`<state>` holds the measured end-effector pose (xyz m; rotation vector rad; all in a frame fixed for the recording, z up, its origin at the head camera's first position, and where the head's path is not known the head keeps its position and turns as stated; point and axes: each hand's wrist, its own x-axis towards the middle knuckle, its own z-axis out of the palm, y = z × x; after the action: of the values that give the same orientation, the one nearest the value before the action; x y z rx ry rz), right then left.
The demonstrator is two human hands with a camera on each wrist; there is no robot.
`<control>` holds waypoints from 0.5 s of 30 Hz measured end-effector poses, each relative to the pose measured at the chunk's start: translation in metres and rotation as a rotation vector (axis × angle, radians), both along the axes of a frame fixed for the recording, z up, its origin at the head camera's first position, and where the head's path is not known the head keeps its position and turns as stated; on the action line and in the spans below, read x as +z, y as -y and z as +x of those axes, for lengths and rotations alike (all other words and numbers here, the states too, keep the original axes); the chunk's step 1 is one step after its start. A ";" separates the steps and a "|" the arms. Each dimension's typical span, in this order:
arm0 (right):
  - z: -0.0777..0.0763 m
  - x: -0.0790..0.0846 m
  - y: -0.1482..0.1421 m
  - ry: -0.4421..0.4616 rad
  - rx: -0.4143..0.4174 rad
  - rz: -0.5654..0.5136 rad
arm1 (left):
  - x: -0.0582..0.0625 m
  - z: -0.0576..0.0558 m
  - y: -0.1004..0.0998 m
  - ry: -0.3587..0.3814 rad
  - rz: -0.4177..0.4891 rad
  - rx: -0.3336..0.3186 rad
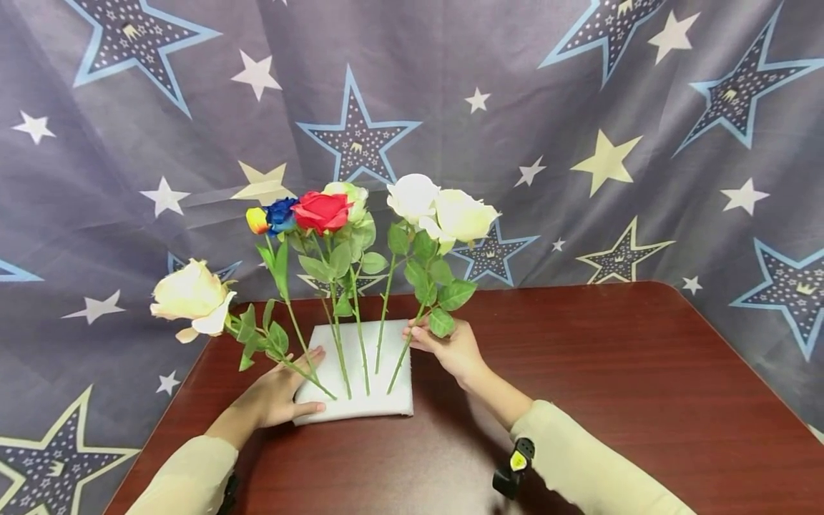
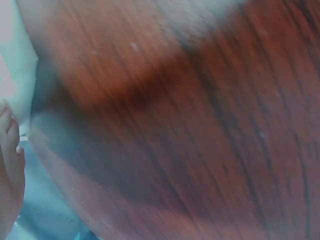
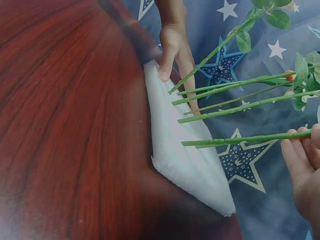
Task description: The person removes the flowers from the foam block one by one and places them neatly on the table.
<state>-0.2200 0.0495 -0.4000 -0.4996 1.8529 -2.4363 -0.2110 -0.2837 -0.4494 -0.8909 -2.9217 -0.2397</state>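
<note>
The right hand [image 1: 453, 350] pinches the stem [image 1: 404, 352] of the rightmost white rose [image 1: 463, 216], whose foot stands in a white foam block [image 1: 400, 400] on the table [image 1: 579, 372]. The left hand [image 1: 273, 397] lies against the block's left side, fingers outstretched and thumb near the front edge. A cream rose [image 1: 192, 295] leans left above it; a red rose [image 1: 322, 212] stands between, beside a blue flower [image 1: 281, 216].
</note>
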 end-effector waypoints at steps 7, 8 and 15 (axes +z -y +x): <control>-0.005 0.006 0.001 -0.006 -0.005 -0.028 | 0.009 -0.002 -0.003 -0.032 0.011 -0.022; -0.006 0.007 0.001 -0.003 -0.003 -0.031 | 0.009 -0.002 -0.003 -0.022 0.012 -0.017; -0.003 0.002 -0.001 0.021 -0.021 -0.058 | 0.004 -0.001 -0.004 0.014 0.008 -0.009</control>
<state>-0.2229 0.0507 -0.3975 -0.4585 1.7933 -2.5047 -0.2124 -0.2795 -0.4457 -0.9052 -2.9278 -0.2591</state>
